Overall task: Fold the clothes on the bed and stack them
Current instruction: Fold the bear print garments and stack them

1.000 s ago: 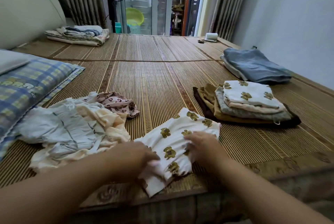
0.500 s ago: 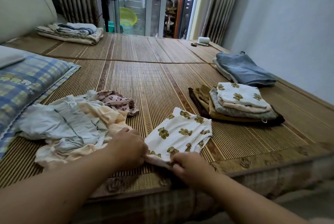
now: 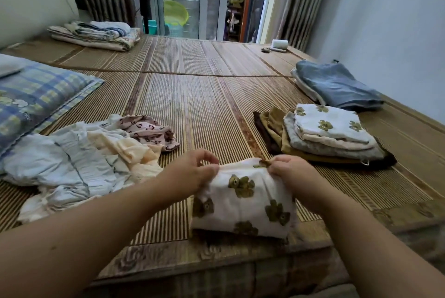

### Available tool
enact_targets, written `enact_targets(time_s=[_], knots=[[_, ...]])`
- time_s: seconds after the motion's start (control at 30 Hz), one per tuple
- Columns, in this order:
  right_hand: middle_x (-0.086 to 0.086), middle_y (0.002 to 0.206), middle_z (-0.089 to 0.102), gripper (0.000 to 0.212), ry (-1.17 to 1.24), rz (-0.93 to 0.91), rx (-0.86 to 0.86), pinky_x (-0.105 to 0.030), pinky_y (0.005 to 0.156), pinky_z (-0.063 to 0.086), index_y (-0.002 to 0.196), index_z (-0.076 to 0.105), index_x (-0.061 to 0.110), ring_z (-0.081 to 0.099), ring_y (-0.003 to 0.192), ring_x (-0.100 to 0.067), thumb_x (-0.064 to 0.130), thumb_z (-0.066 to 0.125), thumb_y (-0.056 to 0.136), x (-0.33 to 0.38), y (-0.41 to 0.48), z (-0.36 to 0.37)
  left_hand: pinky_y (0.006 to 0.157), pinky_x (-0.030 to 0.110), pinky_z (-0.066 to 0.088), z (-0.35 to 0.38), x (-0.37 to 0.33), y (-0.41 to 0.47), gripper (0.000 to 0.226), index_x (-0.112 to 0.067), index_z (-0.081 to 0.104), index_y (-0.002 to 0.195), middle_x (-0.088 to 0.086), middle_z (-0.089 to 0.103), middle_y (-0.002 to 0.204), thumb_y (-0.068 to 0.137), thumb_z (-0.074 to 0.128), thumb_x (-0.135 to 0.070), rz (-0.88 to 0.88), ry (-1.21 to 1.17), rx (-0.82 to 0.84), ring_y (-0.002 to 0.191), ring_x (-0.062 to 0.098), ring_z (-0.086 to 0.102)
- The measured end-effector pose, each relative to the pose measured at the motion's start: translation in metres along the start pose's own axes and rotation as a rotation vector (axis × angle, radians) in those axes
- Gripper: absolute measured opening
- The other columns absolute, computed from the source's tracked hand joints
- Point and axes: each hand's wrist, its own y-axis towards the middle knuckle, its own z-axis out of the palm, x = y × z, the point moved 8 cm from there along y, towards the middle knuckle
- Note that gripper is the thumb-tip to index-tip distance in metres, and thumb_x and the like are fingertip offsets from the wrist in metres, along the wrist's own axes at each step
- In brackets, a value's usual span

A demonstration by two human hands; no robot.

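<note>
Folded over since earlier, the bear-print garment [image 3: 243, 197] is pinched by both hands [image 3: 192, 172] [image 3: 290, 172]; loosened fingers would undo it.

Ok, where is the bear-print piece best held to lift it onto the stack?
The bear-print piece lies as a folded packet, so probably come from left and right, fingers under its sides; the far edge the left hand and right hand pinch looks loose.
</note>
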Motion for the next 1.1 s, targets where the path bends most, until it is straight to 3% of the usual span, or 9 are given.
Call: enact_targets(time_s=[0.13,0.23,0.43,0.57,0.67,0.8,0.87,0.97,1.1], knots=[[0.001,0.121,0.06,0.031,0.143,0.039,-0.37,-0.039,0.094,0.048,0.125,0.057,0.025,0.057,0.108,-0.017,0.034,0.052,0.096,-0.026,0.035,-0.022,0.065,0.029,0.055,-0.012,0.015,0.032,0.044,-0.021,0.044,0.135,0.009,0.064,0.11,0.093,0.054,-0.034,-0.077,-0.14,-0.261,0.085,0.015,0.067],[-0.006,0.135,0.054,0.048,0.047,0.149,-0.481,-0.038,0.096,0.043,0.137,0.047,0.019,0.052,0.12,-0.024,0.039,0.053,0.095,-0.046,0.042,-0.024,0.099,0.044,0.046,-0.013,0.04,0.046,0.065,-0.016,0.03,0.147,0.013,0.047,0.142,0.093,0.054,-0.044,-0.227,0.239,-0.303,0.123,0.027,0.052],[0.003,0.094,0.068,0.044,-0.283,0.292,-0.154,-0.041,0.082,0.055,0.104,0.067,0.022,0.064,0.088,-0.019,0.053,0.071,0.073,-0.07,0.05,0.013,0.073,0.034,0.057,0.004,0.068,0.053,0.037,-0.015,0.065,0.093,0.001,0.069,0.086,0.078,0.071,-0.048,-0.426,0.439,-0.126,0.078,0.018,0.067],[0.004,0.092,0.066,0.033,-0.111,0.216,-0.15,-0.041,0.079,0.056,0.106,0.062,0.023,0.064,0.083,-0.015,0.038,0.069,0.078,-0.064,0.053,0.019,0.06,0.03,0.046,0.013,0.06,0.055,0.031,-0.015,0.053,0.112,0.001,0.06,0.092,0.091,0.06,-0.037,-0.35,0.337,-0.197,0.08,0.016,0.059],[0.001,0.117,0.06,0.056,0.015,0.188,-0.193,-0.036,0.087,0.05,0.134,0.041,0.025,0.06,0.101,-0.016,0.039,0.064,0.086,-0.065,0.047,0.012,0.048,0.027,0.048,0.016,0.058,0.048,0.054,-0.025,0.029,0.135,0.004,0.06,0.093,0.092,0.061,-0.028,-0.311,0.106,-0.261,0.074,0.019,0.064],[0.002,0.148,0.041,0.076,0.046,0.052,0.032,-0.032,0.094,0.047,0.137,0.0,0.066,0.055,0.11,-0.012,0.034,0.054,0.094,-0.059,0.037,0.018,0.055,0.03,0.056,0.023,0.047,0.039,0.08,-0.048,0.017,0.144,0.0,0.052,0.12,0.089,0.062,-0.011,-0.1,0.207,-0.225,0.07,0.017,0.064],[0.003,0.147,0.041,0.069,0.025,0.003,0.086,-0.03,0.095,0.048,0.132,0.01,0.071,0.056,0.108,-0.01,0.029,0.051,0.096,-0.058,0.03,0.018,0.056,0.022,0.054,0.032,0.046,0.036,0.077,-0.056,0.027,0.14,-0.009,0.038,0.131,0.091,0.059,-0.006,-0.067,0.086,-0.137,0.069,0.004,0.057],[0.005,0.143,0.044,0.053,0.034,-0.012,0.107,-0.017,0.092,0.048,0.137,0.044,0.046,0.055,0.114,-0.012,0.011,0.045,0.098,-0.06,0.022,0.02,0.06,0.02,0.049,0.047,0.051,0.029,0.052,-0.042,0.054,0.13,-0.008,0.047,0.129,0.093,0.054,-0.005,-0.153,0.012,-0.002,0.07,0.01,0.057],[0.013,0.118,0.054,0.045,0.024,0.036,0.075,-0.026,0.088,0.054,0.133,0.053,0.033,0.061,0.099,-0.009,0.011,0.049,0.095,-0.066,0.013,0.011,0.065,0.022,0.056,0.056,0.05,0.026,0.064,-0.034,0.043,0.14,0.004,0.041,0.136,0.086,0.061,-0.004,-0.235,0.042,0.021,0.085,0.019,0.065]])
